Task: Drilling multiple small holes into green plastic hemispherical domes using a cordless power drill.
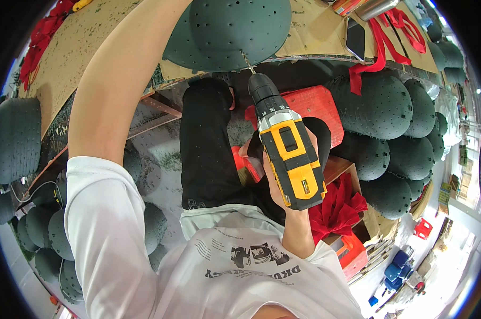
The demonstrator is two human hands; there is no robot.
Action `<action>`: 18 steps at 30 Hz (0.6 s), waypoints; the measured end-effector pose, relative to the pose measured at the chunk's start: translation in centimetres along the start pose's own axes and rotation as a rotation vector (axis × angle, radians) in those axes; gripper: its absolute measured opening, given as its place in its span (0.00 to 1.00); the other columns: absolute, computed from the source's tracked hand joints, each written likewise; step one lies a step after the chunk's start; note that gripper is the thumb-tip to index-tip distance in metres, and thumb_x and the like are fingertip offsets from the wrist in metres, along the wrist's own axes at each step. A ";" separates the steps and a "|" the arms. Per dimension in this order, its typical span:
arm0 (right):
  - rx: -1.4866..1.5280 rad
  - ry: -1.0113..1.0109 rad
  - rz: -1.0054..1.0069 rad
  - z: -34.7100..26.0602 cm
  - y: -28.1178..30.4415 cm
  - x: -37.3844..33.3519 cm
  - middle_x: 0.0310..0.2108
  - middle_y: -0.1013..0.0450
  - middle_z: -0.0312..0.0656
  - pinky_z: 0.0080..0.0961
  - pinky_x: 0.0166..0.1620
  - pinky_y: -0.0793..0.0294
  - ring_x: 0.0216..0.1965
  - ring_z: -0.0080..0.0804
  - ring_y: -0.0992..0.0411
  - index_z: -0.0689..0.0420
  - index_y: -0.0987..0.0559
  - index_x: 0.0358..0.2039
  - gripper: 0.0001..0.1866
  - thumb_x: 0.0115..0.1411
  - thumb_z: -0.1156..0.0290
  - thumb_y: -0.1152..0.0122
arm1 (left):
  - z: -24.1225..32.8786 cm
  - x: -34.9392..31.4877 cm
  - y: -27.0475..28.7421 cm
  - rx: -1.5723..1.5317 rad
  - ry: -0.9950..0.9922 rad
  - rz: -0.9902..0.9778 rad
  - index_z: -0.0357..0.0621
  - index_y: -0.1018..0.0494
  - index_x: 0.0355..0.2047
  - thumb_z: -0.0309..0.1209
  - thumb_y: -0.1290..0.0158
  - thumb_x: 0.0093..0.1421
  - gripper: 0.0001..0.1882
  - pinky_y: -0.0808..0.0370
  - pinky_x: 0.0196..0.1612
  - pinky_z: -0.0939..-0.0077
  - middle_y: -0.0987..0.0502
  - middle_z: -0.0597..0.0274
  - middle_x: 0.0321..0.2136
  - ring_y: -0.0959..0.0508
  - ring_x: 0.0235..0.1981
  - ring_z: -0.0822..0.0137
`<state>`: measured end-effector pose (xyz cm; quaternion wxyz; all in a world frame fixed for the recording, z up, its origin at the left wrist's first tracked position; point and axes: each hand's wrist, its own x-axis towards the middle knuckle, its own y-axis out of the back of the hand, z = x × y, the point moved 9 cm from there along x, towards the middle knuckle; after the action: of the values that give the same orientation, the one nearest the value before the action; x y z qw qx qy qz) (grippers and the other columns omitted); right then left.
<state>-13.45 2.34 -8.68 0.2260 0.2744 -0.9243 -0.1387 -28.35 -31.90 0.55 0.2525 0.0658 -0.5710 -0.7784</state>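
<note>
A yellow and black cordless drill (291,146) is gripped in my right hand (275,178), mostly hidden beneath the drill body. Its thin bit (248,63) points up and away from me, with the tip at the near side of a dark green, dome-shaped piece (235,26) dotted with small holes. Whether the tip has entered the surface I cannot tell. My left forearm (113,80) stretches up past the left of the dome. The left hand itself lies beyond the upper edge of the picture.
The cardboard-covered table (320,40) carries a phone (355,39), a metal bottle (376,8) and red ribbon (378,48). Similar domes are stacked at right (378,106) and left (17,141). A red plastic stool (317,109) and bunched red ribbons (336,207) sit near my right arm.
</note>
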 end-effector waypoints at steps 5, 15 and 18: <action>-0.087 0.022 -0.036 -0.4 0.0 -0.1 0.46 0.22 0.42 0.21 0.46 0.18 0.44 0.25 0.20 0.57 0.32 0.59 0.34 0.53 0.77 0.26 | -0.2 -0.1 0.0 0.007 -0.014 0.023 0.33 0.23 0.48 0.49 0.55 0.68 0.28 0.26 0.53 0.55 0.20 0.40 0.46 0.21 0.49 0.46; -0.011 -0.214 -0.057 2.1 -0.4 -0.8 0.45 0.23 0.40 0.19 0.48 0.24 0.46 0.24 0.22 0.58 0.32 0.58 0.35 0.51 0.76 0.25 | -0.4 -0.1 -0.1 0.029 -0.016 0.016 0.32 0.22 0.47 0.48 0.56 0.67 0.28 0.25 0.53 0.54 0.20 0.39 0.44 0.20 0.47 0.45; -0.128 -0.109 -0.058 0.2 -0.4 0.4 0.45 0.23 0.40 0.18 0.47 0.24 0.45 0.24 0.22 0.57 0.32 0.58 0.35 0.51 0.76 0.25 | -0.4 -0.3 0.1 0.036 -0.031 0.037 0.32 0.22 0.46 0.48 0.56 0.67 0.28 0.25 0.52 0.53 0.20 0.38 0.44 0.20 0.48 0.44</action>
<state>-13.64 1.86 -8.84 0.1885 0.2781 -0.9161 -0.2187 -27.91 -32.10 0.50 0.2565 0.0477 -0.5899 -0.7642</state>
